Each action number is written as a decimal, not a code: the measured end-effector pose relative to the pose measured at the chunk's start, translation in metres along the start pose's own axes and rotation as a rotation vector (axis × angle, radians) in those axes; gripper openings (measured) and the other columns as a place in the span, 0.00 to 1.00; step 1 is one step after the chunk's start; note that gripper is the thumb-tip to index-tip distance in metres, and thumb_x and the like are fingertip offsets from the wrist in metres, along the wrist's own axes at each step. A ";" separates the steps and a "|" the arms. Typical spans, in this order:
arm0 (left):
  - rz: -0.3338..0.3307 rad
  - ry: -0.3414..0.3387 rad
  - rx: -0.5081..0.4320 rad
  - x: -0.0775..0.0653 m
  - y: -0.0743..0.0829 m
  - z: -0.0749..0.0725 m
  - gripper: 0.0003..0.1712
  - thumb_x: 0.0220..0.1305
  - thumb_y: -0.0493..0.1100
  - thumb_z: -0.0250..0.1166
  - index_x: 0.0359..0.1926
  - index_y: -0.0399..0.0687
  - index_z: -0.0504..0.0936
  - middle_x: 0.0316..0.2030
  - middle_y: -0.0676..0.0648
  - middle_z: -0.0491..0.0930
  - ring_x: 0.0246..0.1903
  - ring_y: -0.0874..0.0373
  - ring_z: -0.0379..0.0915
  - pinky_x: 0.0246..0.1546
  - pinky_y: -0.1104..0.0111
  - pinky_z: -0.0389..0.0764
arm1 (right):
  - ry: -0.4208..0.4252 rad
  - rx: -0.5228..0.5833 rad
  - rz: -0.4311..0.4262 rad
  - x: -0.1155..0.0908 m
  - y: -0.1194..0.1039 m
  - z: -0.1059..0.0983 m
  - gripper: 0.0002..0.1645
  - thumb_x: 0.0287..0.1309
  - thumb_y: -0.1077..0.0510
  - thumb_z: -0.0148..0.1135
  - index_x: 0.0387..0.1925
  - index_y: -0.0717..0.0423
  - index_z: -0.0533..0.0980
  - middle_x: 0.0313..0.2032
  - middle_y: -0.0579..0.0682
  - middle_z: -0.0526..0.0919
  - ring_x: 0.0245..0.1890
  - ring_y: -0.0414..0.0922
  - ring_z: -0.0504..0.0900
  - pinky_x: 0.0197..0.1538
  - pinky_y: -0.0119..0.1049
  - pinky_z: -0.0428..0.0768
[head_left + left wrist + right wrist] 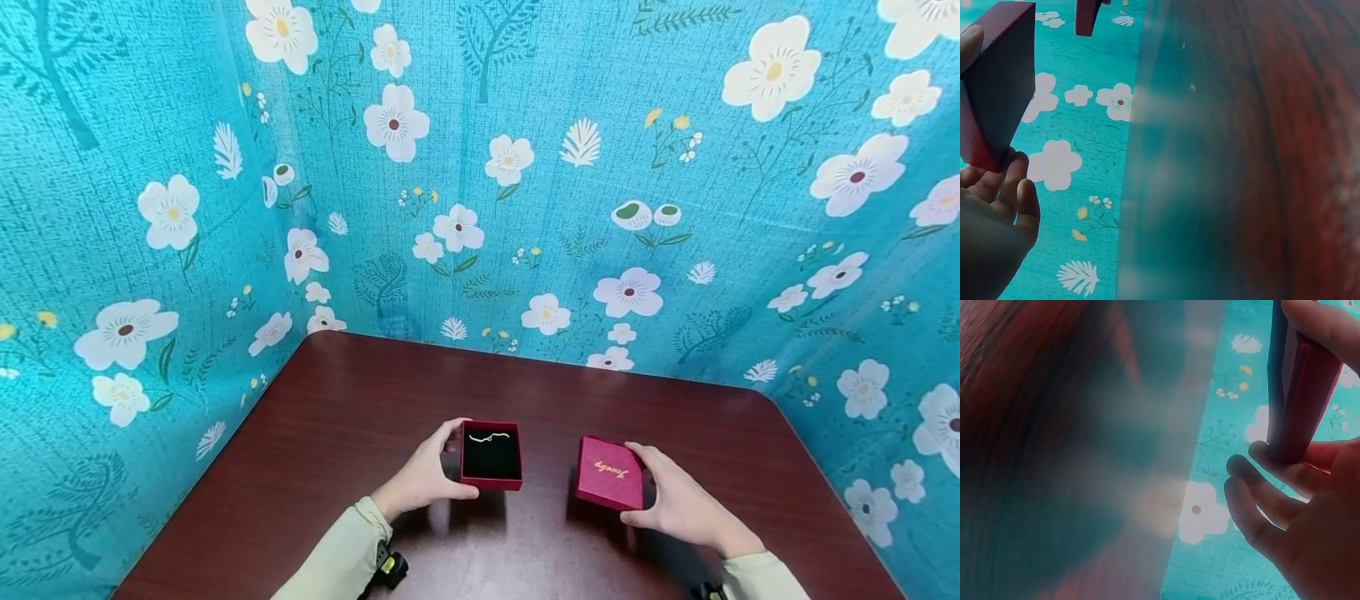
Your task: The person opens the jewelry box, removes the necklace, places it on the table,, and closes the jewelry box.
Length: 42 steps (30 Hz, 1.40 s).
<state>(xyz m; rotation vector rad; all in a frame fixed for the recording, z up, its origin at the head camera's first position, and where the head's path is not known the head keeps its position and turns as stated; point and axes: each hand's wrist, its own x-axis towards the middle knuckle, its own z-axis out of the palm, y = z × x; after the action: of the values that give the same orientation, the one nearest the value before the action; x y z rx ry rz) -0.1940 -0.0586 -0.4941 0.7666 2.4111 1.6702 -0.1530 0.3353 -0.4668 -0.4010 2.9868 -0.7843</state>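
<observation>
My left hand point(422, 480) grips a red jewelry box base point(491, 484) by its left side, thumb at the near edge and fingers at the far one. A thin silvery chain point(489, 437) lies across the black insert, near the far side. Held above the table to the right is the red lid point(611, 473), its gold lettering upside down from here. My right hand point(678, 504) pinches that lid between thumb and fingers along its right side. Box and lid are apart. The left wrist view shows the base's dark underside point(1005, 87); the right wrist view shows the lid edge-on.
A dark reddish-brown table point(390, 375) with rounded far corners lies under both hands. Turquoise floral cloth point(465, 167) hangs behind it and along both sides. A black wrist device point(392, 568) is strapped at the left sleeve's cuff.
</observation>
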 end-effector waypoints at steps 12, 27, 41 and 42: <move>0.003 -0.015 0.036 0.000 0.000 0.001 0.51 0.41 0.42 0.79 0.66 0.49 0.61 0.54 0.50 0.70 0.50 0.52 0.66 0.49 0.56 0.71 | 0.000 -0.067 -0.004 -0.004 0.019 0.000 0.64 0.25 0.39 0.80 0.63 0.61 0.61 0.54 0.54 0.71 0.49 0.50 0.71 0.46 0.48 0.77; -0.085 -0.056 0.076 -0.001 -0.011 -0.005 0.52 0.41 0.45 0.79 0.66 0.48 0.60 0.53 0.50 0.71 0.52 0.53 0.71 0.51 0.55 0.72 | -0.084 -0.060 0.066 -0.006 0.038 -0.002 0.65 0.21 0.36 0.79 0.63 0.58 0.62 0.52 0.54 0.72 0.50 0.53 0.70 0.46 0.55 0.76; -0.081 -0.092 0.133 0.004 -0.012 -0.001 0.51 0.40 0.49 0.79 0.64 0.46 0.62 0.44 0.50 0.72 0.45 0.56 0.69 0.46 0.58 0.73 | -0.071 -0.096 0.036 -0.016 0.054 -0.005 0.63 0.21 0.37 0.79 0.61 0.62 0.64 0.51 0.56 0.73 0.49 0.54 0.70 0.48 0.59 0.73; -0.082 -0.096 0.132 0.005 -0.012 -0.001 0.51 0.40 0.49 0.79 0.64 0.46 0.62 0.44 0.50 0.72 0.45 0.57 0.69 0.45 0.59 0.74 | -0.070 -0.097 0.030 -0.016 0.055 -0.005 0.63 0.21 0.37 0.80 0.61 0.62 0.64 0.51 0.56 0.73 0.49 0.54 0.70 0.48 0.58 0.73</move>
<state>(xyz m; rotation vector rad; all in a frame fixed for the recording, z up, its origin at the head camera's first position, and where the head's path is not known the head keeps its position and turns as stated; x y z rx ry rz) -0.2026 -0.0603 -0.5036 0.7364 2.4701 1.4233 -0.1512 0.3879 -0.4896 -0.3781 2.9663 -0.6108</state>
